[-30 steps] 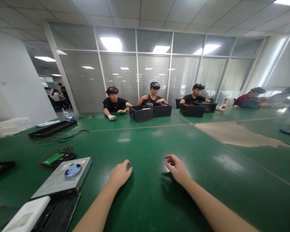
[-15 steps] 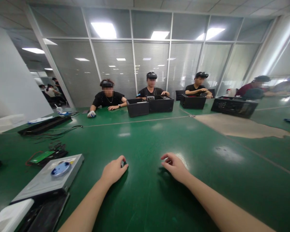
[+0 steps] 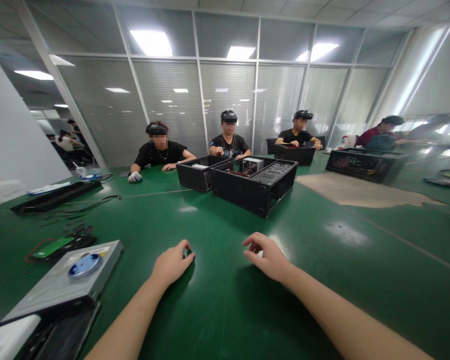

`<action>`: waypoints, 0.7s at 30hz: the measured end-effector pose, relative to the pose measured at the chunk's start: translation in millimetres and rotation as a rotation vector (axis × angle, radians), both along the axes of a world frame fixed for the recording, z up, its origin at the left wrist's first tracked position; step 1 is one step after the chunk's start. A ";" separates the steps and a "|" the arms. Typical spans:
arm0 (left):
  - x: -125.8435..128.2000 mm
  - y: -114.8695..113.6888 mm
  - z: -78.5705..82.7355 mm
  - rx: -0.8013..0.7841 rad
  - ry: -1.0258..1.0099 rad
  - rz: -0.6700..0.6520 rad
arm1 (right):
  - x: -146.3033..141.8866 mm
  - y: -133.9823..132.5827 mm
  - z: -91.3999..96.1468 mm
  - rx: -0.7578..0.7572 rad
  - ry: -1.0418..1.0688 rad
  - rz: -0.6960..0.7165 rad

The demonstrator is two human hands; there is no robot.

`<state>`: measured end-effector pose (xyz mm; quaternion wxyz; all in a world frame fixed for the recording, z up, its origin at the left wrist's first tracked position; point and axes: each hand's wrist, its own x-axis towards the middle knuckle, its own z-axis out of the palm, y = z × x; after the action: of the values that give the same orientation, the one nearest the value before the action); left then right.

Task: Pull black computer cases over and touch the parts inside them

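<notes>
Now the left hand rests on the green table, fingers curled, holding nothing visible. Just right of it, the right hand hovers half-open, also holding nothing. Beyond them sits an open black computer case.

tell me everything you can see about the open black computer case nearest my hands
The black computer case lies on its side on the green table, open face up, set at an angle beyond both hands. It looks like painted metal, with slotted panels and small feet at its near edge. Inside show a grey boxy unit and reddish wiring. Another black case sits just behind its left end; neither hand touches it.
</notes>
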<state>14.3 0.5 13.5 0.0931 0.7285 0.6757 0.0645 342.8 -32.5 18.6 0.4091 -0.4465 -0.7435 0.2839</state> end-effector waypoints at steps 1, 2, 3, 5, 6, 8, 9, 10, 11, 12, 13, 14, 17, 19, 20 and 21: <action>0.0 0.7 -0.7 0.002 0.003 0.002 | 0.3 -3.3 5.5 0.041 -0.009 0.018; 0.1 1.3 -1.6 0.006 0.005 0.005 | 1.2 -5.2 11.0 0.089 -0.019 0.027; 0.3 1.8 -2.4 0.011 0.008 0.007 | 3.0 -4.9 16.2 0.138 -0.028 0.012; 1.3 2.3 -3.6 0.021 0.013 0.012 | 10.0 4.8 24.1 0.190 0.001 -0.145; 2.1 2.2 -3.7 0.025 0.015 0.014 | 15.2 15.0 26.2 0.184 0.038 -0.268; 3.9 1.4 -2.9 0.025 0.016 0.023 | 28.3 45.1 25.9 0.135 0.122 -0.508; 4.8 1.0 -2.3 0.025 0.014 0.030 | 35.3 63.5 23.8 0.102 0.155 -0.591; 5.5 0.8 -1.8 0.026 0.013 0.038 | 41.7 82.8 20.8 0.071 0.176 -0.639; 5.9 0.7 -1.7 0.030 0.011 0.045 | 47.3 101.9 17.2 0.043 0.185 -0.658; 5.9 1.0 -2.1 0.036 0.007 0.048 | 51.5 119.8 13.4 0.013 0.194 -0.661; 5.7 1.6 -3.0 0.044 0.004 0.050 | 54.2 135.7 9.4 -0.015 0.203 -0.649; 5.2 2.5 -4.4 0.053 0.000 0.051 | 55.5 149.3 5.4 -0.037 0.209 -0.628; 2.7 6.0 -10.1 0.073 -0.010 0.052 | 53.5 175.4 -5.1 -0.071 0.227 -0.599; 1.2 7.8 -12.7 0.079 -0.014 0.053 | 51.2 182.1 -10.0 -0.079 0.237 -0.631; 0.8 8.2 -13.2 0.080 -0.017 0.053 | 50.6 182.7 -11.4 -0.082 0.242 -0.646; 0.6 8.3 -13.0 0.080 -0.019 0.054 | 50.4 181.5 -12.1 -0.086 0.248 -0.651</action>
<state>14.9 8.9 0.5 0.0685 0.7124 0.6911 0.1007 393.2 148.9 6.4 0.5463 -0.6390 -0.4940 0.2219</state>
